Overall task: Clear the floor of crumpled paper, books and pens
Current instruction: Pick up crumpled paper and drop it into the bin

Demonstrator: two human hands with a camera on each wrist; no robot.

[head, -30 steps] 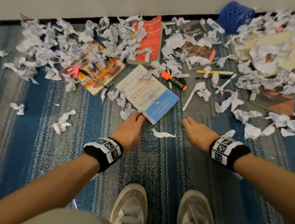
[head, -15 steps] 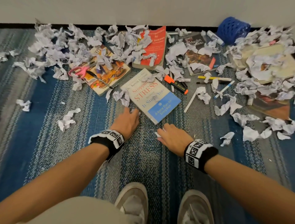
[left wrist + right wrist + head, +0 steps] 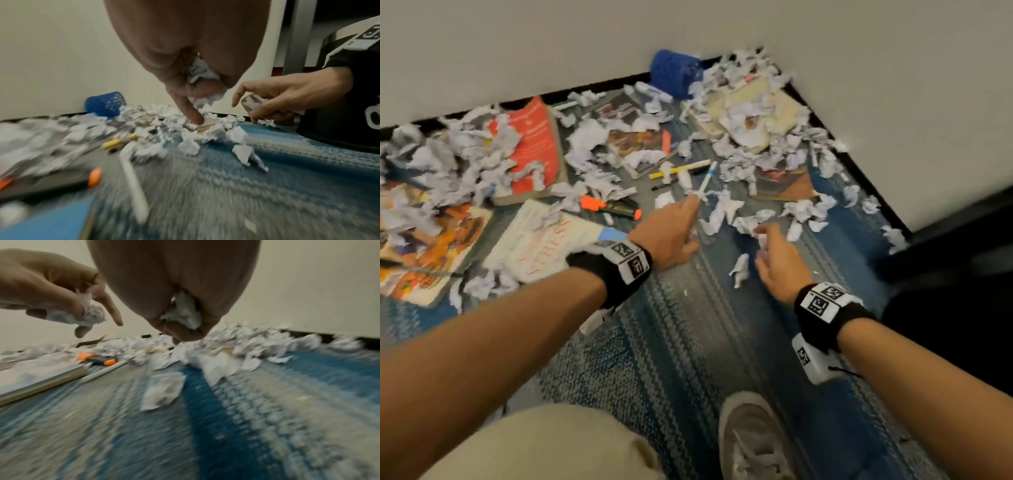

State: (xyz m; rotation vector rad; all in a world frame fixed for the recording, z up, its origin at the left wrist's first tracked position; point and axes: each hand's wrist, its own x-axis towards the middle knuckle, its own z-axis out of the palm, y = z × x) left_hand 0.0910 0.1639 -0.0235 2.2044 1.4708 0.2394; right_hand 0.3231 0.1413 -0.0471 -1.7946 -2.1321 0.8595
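Note:
Crumpled paper [image 3: 726, 209], books and pens cover the blue striped carpet [image 3: 705, 342]. My left hand [image 3: 678, 229] grips a paper ball [image 3: 200, 71] in its curled fingers. Its index finger [image 3: 191, 112] points down near a white and blue pen [image 3: 707, 178]. My right hand [image 3: 770, 250] is just to the right, curled round another paper ball [image 3: 184, 311]. A loose scrap [image 3: 739, 269] lies between the hands. The Stress book [image 3: 541, 240] is left of my left wrist, a red book [image 3: 534, 147] lies behind it, and an orange marker [image 3: 609, 207] sits between them.
A blue mesh basket [image 3: 674, 73] lies on its side against the wall. A yellow pen [image 3: 678, 169] and more books [image 3: 753, 113] sit under paper near the corner. A dark opening [image 3: 962, 240] is at the right. My shoe [image 3: 753, 435] is below.
Both hands left the near edge of the Stress book and moved right and forward into the paper by the pens. Each now holds crumpled paper. My view swung right toward the corner.

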